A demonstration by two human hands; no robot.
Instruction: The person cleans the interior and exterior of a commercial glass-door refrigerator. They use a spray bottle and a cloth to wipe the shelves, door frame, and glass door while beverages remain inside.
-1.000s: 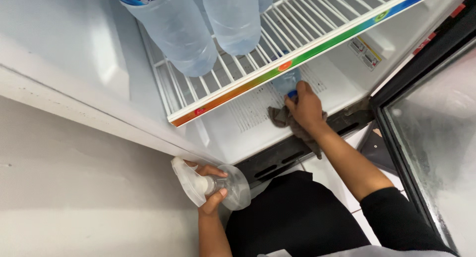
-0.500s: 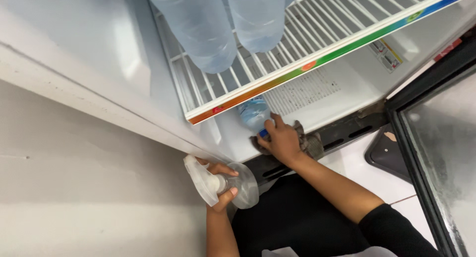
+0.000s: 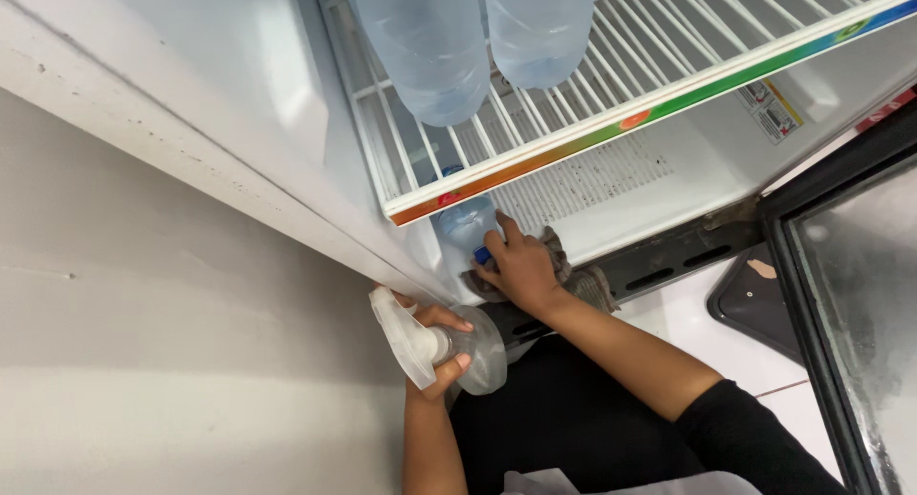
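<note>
- The wire shelf [image 3: 611, 103] with its coloured front strip overhangs the cabinet floor [image 3: 659, 194], leaving only a low gap beneath it; the white side wall [image 3: 220, 103] closes the left, and the open glass door [image 3: 860, 294] bounds the right.
- Right hand [image 3: 521, 266]: fingers curled and pressed down on a grey cloth [image 3: 559, 261] at the front left corner of the cabinet floor, fingertips touching a small water bottle [image 3: 465, 229] with a blue cap lying there.
- Left hand [image 3: 435, 347]: fingers wrapped around the neck of a clear spray bottle [image 3: 449, 347], held just below the cabinet's front edge, near the right hand.
- Two large water bottles [image 3: 430, 46] stand on the shelf directly above the working corner.
- A dark vent grille [image 3: 669, 256] runs along the base; a dark tray [image 3: 755, 294] lies on the tiled floor beside the door.
</note>
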